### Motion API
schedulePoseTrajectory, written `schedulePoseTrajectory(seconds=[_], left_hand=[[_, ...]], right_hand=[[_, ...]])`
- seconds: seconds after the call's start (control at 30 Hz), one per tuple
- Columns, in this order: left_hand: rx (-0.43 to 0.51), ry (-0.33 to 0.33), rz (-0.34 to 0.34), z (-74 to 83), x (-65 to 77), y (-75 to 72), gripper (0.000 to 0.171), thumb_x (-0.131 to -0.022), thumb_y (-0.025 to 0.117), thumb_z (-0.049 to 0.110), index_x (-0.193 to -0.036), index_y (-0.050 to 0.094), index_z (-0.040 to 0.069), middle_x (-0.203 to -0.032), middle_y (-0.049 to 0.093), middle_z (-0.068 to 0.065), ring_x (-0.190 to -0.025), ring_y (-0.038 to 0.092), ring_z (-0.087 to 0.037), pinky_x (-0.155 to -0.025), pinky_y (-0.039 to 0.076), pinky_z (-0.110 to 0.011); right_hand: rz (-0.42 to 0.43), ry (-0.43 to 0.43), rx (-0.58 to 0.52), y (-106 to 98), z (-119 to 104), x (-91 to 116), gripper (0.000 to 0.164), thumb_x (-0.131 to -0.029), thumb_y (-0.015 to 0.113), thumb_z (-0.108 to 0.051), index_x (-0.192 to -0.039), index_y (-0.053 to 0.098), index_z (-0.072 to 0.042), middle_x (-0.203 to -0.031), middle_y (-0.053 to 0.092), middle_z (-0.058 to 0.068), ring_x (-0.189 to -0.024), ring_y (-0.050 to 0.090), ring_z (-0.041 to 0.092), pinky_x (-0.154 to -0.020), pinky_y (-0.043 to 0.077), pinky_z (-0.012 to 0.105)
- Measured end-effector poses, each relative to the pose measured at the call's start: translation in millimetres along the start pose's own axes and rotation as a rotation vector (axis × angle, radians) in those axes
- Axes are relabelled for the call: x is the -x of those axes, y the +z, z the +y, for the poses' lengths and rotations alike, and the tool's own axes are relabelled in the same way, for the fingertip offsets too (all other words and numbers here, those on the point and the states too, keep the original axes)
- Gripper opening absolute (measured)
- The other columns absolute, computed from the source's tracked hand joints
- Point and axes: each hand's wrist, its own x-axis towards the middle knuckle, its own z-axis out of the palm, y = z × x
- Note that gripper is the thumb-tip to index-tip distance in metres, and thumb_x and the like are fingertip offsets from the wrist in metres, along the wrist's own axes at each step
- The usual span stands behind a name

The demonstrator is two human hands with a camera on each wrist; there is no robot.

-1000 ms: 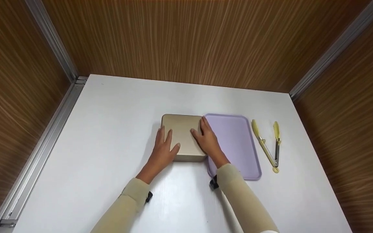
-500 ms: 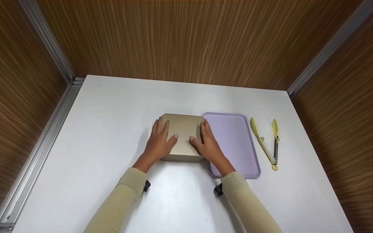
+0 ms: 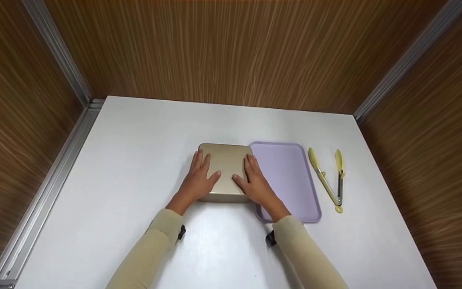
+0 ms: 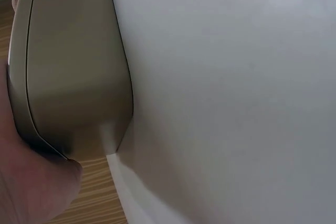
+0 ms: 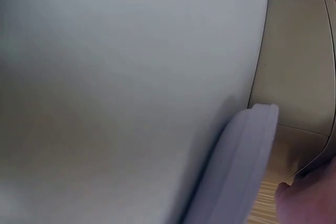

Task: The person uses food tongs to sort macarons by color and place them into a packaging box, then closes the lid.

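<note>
A beige-gold box (image 3: 227,172) with rounded corners and a smooth top lies on the white table. A thin line runs along its side near the top in the left wrist view. My left hand (image 3: 197,182) rests over its left edge, fingers straight and pointing forward, thumb on top. My right hand (image 3: 259,186) lies likewise along the right edge, its thumb on the top face. Some fingertips hang beside the box and are partly hidden. Just right of the box is a lilac tray (image 3: 291,180), partly covered by my right hand and wrist.
Yellow-tipped tongs (image 3: 329,182) lie spread apart to the right of the tray. Brown wood-grain panels (image 3: 223,52) stand at the back and both sides. A metal rail (image 3: 54,172) runs along the table's left edge.
My left hand has slid forward and leftward along the box's left edge. My right hand has drawn back slightly along the right edge. The box, tray and tongs keep their places.
</note>
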Motion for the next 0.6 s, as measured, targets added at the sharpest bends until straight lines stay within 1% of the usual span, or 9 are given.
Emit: schedulePoseTrajectory(seconds=[0.3, 0.43, 0.6], left_hand=[[-0.01, -0.002, 0.029, -5.4, 3.1, 2.4, 0.081, -0.103, 0.045, 0.057, -0.163, 0.013, 0.013, -0.171, -0.011, -0.005, -0.158, -0.01, -0.024, -0.125, 0.022, -0.05], [-0.011, -0.021, 0.031, -6.4, 6.8, 4.8, 0.081, -0.103, 0.045, 0.056, -0.163, 0.013, 0.013, -0.171, -0.011, -0.004, -0.157, -0.01, -0.023, -0.125, 0.021, -0.049], [-0.01, -0.028, 0.041, -8.2, 8.5, 4.9, 0.081, -0.103, 0.045, 0.057, -0.163, 0.014, 0.012, -0.171, -0.011, -0.003, -0.158, -0.01, -0.023, -0.126, 0.019, -0.049]], right_hand=[[-0.002, -0.003, 0.026, 8.0, -1.9, -0.6, 0.09, -0.1, 0.048, -0.062, -0.162, 0.011, -0.009, -0.171, 0.003, 0.006, -0.158, 0.001, 0.028, -0.127, 0.013, 0.047], [-0.011, -0.009, 0.048, 10.5, -1.9, 1.7, 0.09, -0.1, 0.047, -0.062, -0.162, 0.012, -0.007, -0.171, 0.004, 0.008, -0.158, 0.002, 0.031, -0.127, 0.014, 0.048], [-0.011, -0.006, 0.066, 11.9, -2.6, 1.1, 0.089, -0.1, 0.047, -0.062, -0.162, 0.013, -0.008, -0.171, 0.006, 0.007, -0.158, 0.004, 0.031, -0.127, 0.015, 0.048]])
